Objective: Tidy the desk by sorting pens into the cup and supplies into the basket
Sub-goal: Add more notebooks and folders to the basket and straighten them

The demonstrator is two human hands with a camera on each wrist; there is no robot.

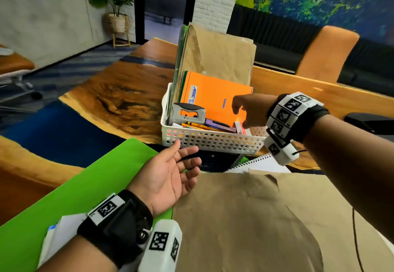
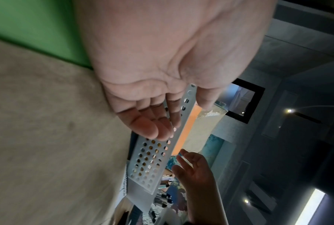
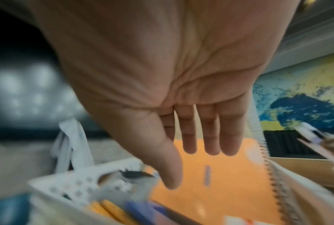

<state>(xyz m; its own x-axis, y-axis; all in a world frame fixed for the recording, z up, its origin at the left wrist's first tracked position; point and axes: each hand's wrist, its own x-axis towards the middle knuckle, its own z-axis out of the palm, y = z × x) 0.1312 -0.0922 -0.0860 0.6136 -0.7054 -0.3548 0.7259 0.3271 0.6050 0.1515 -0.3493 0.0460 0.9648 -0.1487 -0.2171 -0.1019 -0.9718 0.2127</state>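
**Asha:** Wooden desk with a blue resin streak, and the white perforated basket is the thing to steer by. What lies nearest, on this side of it?

**Ben:** A brown paper envelope and a green folder, flat in front of the basket, probably waiting their turn as supplies. The left hand hovers above them, palm up, fingers loose, holding nothing; its fingertips come just short of the basket's front wall, perhaps ready to steady it.

**Asha:** And a spiral notepad?

**Ben:** Beside that front wall, partly under the envelope.

**Asha:** Inside the basket?

**Ben:** Yellow pencils and a grey staple gun lie low at the front; the orange notebook and brown envelopes stand on edge behind, likely so they fit. The right hand is over the basket's right end, fingers straight and empty, so I judge it has let something go or is reaching in.

**Asha:** The cup?

**Ben:** I can't see one.
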